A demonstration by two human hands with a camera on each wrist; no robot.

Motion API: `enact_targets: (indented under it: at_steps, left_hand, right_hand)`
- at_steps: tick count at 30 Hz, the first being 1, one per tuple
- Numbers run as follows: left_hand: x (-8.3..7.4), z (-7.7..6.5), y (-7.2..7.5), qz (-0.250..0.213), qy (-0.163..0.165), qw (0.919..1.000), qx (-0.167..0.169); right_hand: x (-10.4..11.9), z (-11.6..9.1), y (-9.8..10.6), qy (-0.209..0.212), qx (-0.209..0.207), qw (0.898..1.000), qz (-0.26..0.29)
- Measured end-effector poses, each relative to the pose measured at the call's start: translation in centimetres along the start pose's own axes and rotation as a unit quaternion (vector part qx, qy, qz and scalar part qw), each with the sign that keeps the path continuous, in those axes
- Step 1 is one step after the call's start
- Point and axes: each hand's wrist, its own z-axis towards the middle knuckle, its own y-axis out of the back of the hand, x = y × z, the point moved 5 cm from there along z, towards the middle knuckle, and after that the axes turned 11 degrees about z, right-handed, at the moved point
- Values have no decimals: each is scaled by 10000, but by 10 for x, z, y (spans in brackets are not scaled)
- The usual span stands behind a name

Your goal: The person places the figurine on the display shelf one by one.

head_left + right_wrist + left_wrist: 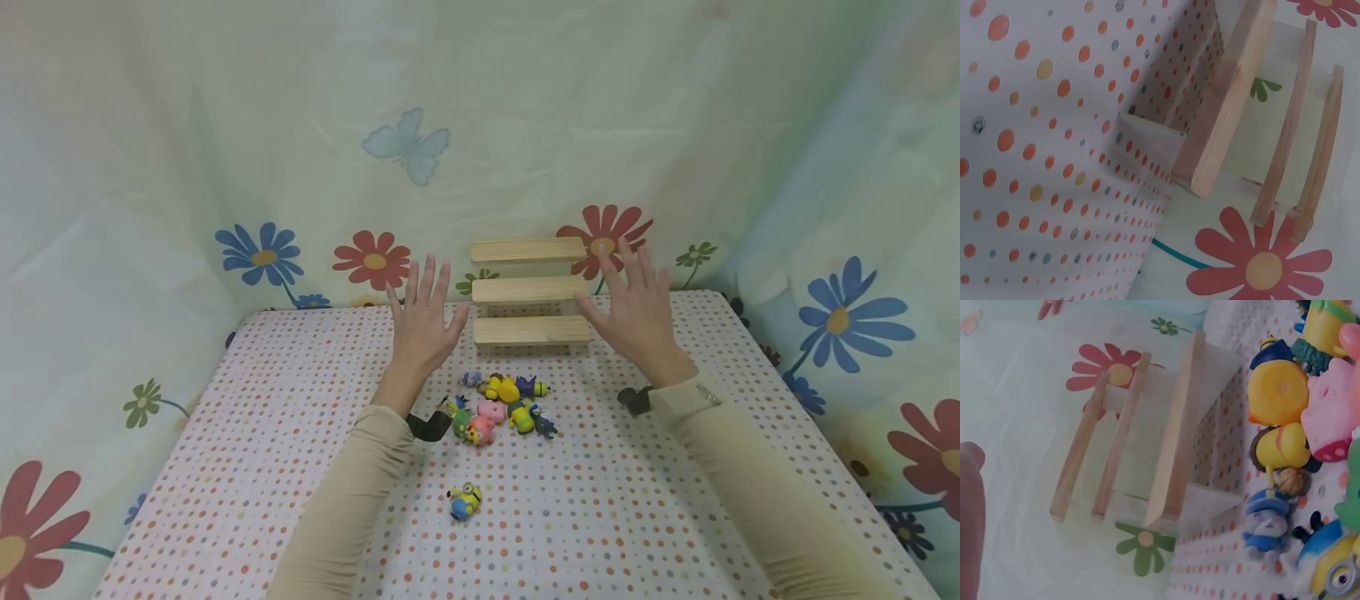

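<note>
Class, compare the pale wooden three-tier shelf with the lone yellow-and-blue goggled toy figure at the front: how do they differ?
Colour: the pale wooden three-tier shelf is plain, while the yellow-and-blue goggled toy figure is bright.
Size: the shelf is much larger than the figure.
Pose: the shelf stands upright; the figure lies down.
Both rest on the white dotted cloth.

Planks [532, 329] look like bare wood to me: visible grain, smooth, matt. Supports [1210, 499]: see-through, smooth, probably plastic. Toys [491, 411]: smooth, soft sheen; can't tell plastic from rubber. Worktop cover [600, 517]: matt. Backdrop [525, 125]: thin creased sheet, faint sheen. My sleeves [330, 508]: matt cloth.
</note>
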Motion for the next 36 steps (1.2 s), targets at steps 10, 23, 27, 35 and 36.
enact_targets:
  at_steps: [10,23,27,35,36]
  left_hand:
    - [8,-9,-28,-1972,-299,9791,-389]
    - [13,-16,-76,-3173,127,9447,824]
    - [12,-15,-87,-3265,36,9385,1122]
    - [7,-15,-103,-3976,147,9046,1527]
    - [6,-15,-104,-4036,156,9009,1588]
  right_hand:
    - [18,-24,-17,1021,-214,9944,138]
    - [18,-54,-89,1040,2039,9699,831]
    - [20,-58,-100,780,2574,9564,1138]
    - [19,-57,-111,758,3121,9429,882]
    - [20,-56,-111,759,3172,9412,886]
